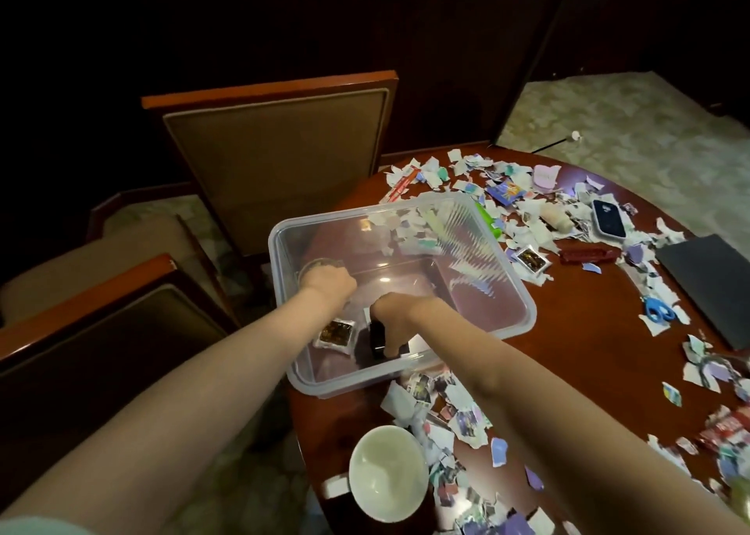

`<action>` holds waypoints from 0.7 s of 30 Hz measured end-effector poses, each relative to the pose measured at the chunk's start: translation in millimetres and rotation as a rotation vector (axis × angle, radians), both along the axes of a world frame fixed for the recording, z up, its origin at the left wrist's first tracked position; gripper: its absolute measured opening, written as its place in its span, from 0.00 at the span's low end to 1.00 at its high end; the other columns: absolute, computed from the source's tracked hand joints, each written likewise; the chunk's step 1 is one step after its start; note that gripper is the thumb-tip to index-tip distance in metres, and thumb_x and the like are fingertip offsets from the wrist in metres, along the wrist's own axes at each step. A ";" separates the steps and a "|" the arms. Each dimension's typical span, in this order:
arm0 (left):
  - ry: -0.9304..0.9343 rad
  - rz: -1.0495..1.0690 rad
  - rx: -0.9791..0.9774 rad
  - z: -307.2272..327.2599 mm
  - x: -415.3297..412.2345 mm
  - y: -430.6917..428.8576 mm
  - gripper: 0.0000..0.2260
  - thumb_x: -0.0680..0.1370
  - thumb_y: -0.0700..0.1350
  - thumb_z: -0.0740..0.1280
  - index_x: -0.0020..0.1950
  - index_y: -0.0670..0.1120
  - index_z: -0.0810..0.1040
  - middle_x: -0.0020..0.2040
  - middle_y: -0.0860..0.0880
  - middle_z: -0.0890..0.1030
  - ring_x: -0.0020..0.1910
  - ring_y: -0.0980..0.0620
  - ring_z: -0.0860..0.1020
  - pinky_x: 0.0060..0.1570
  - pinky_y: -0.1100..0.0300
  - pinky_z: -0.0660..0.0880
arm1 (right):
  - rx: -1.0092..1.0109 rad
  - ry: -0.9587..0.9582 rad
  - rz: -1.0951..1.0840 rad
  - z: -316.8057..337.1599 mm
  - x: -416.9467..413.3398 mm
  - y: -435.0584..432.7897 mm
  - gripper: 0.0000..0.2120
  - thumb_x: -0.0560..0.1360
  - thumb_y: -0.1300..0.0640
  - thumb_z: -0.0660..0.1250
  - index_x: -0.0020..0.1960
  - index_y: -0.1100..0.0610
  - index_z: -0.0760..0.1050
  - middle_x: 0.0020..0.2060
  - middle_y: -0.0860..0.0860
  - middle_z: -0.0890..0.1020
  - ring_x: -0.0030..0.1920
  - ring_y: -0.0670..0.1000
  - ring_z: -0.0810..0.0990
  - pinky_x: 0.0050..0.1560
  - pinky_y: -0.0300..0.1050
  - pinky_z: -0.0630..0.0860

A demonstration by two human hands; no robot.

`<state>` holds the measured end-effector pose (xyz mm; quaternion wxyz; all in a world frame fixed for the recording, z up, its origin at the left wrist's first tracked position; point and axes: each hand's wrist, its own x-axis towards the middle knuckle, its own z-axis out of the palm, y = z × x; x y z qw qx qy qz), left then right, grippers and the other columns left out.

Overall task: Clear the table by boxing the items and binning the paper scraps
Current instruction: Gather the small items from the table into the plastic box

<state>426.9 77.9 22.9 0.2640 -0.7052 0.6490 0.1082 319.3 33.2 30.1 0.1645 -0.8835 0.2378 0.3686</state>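
Scraps [523,230], bowl [387,473] ring clear box [487,311]; left hand [329,287] grips glass dish [314,268], right hand [395,311] black block [377,342].

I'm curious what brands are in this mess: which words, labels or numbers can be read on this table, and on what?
No text here can be read.
Blue packet: bright print, too blurred.
Red wrapper: white marks, too blurred.
Red and white strip: too small.
Sachet in the plastic box: dark picture, no legible words.
Second sachet on the table: likewise.
Paper scraps: printed, illegible.
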 end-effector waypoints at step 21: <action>-0.082 -0.361 0.200 -16.3 -11.5 6.3 0.23 0.79 0.37 0.62 0.73 0.44 0.60 0.63 0.43 0.74 0.60 0.45 0.75 0.50 0.56 0.73 | -0.042 0.252 0.026 -7.8 4.4 3.2 0.16 0.75 0.51 0.67 0.59 0.60 0.75 0.54 0.57 0.79 0.45 0.51 0.72 0.48 0.43 0.71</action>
